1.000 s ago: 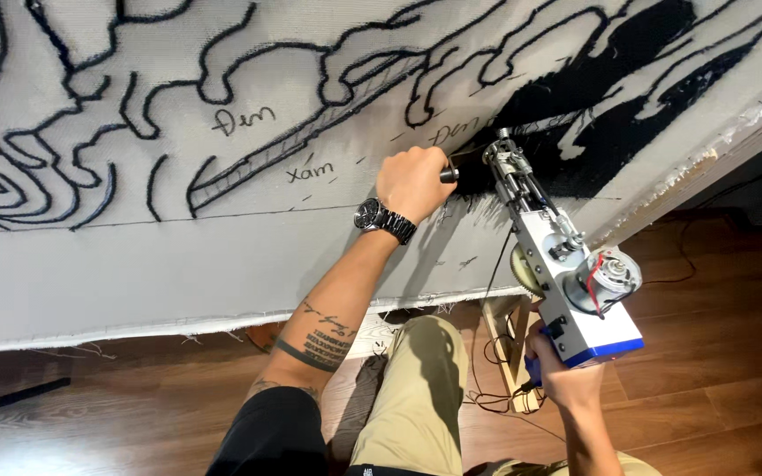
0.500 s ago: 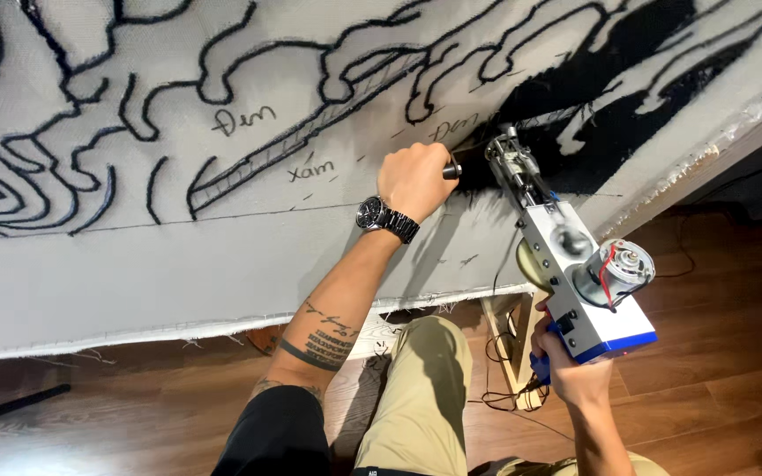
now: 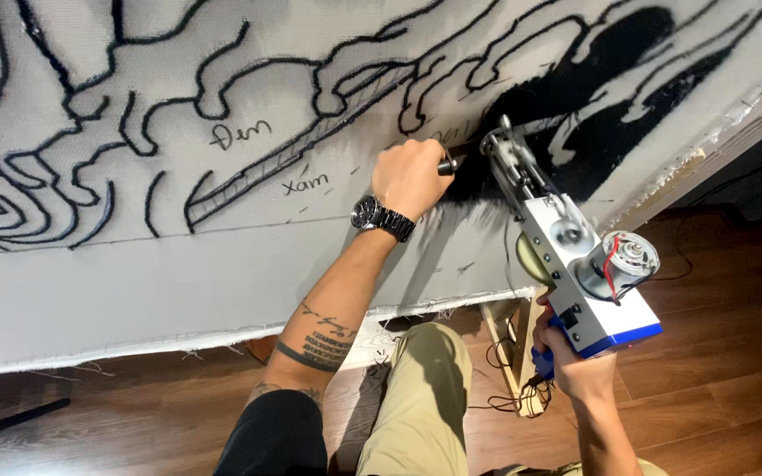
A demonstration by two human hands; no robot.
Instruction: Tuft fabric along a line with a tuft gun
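Barely shifted along the stretched cloth (image 3: 178, 264), the tufting gun (image 3: 566, 256) kept filling black; left hand (image 3: 412, 176) clenched its front handle, right hand (image 3: 575, 366) its grip.

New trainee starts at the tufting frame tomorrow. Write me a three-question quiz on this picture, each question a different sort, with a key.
1. True or false: the left hand grips the front handle of the tufting gun.
2. Which hand holds the blue rear grip under the gun?
A. the left hand
B. the right hand
C. neither
3. Fill in: the gun's tip presses into the stretched white cloth at an area filled with ____ yarn.

Key
1. True; it is closed on the handle beside the tip, with a dark wristwatch on that wrist.
2. B
3. black
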